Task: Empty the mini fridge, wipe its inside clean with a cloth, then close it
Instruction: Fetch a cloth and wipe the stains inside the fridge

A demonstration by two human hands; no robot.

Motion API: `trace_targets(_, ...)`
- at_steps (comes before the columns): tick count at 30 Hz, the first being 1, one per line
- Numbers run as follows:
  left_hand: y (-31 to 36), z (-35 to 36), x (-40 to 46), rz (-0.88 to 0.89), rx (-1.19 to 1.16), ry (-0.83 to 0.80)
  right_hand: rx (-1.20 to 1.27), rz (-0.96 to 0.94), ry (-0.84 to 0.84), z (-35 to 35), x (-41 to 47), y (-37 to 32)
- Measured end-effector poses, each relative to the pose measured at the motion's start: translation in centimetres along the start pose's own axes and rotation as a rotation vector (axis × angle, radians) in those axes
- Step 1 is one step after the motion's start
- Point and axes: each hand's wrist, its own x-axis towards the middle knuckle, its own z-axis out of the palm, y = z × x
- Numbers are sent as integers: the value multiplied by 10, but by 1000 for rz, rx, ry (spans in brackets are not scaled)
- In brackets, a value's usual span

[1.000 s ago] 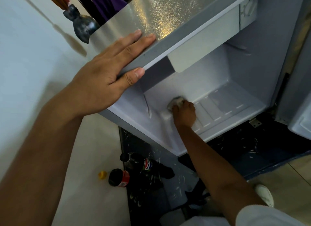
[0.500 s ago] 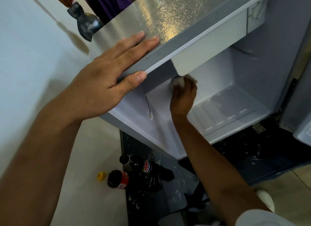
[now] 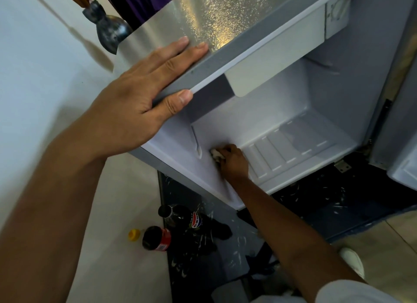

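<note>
The mini fridge (image 3: 266, 43) stands open with a bare white inside and a ribbed floor (image 3: 291, 149). My left hand (image 3: 144, 99) lies flat on the fridge's top front left corner, thumb hooked under the edge. My right hand (image 3: 233, 159) reaches inside and is closed on a small white cloth (image 3: 215, 154), pressing it against the left inner wall near the bottom. The fridge door (image 3: 404, 149) hangs open at the right edge.
Two dark soda bottles (image 3: 178, 228) stand on the floor below the fridge, beside a yellow cap (image 3: 134, 234). A dark vase (image 3: 110, 30) sits behind the fridge top. A black paint-flecked mat (image 3: 316, 203) lies under the fridge. A white shoe (image 3: 353, 262) shows at lower right.
My right hand with the cloth rose from the floor's left end up the back wall to just under the freezer flap, then came down to the lower left wall. My left hand stayed put.
</note>
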Motion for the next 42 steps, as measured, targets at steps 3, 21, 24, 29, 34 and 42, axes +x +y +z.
trace_targets(3,0,0,0,5,0,1,-190,-34,-38,-4,-1,2)
trace_targets(21,0,4,1,12,-29,42,756,403,829,-101,102,-27)
trace_targets(24,1,6,0,9,-8,54,582,273,681,-93,103,-32)
trace_targets(29,0,6,1,27,-4,23,226,-31,658,-56,91,-44)
trace_targets(34,-2,6,-1,37,-1,41,82,-71,546,-29,58,-34)
trace_targets(42,-4,4,-1,28,17,49,151,-62,348,-9,26,-31)
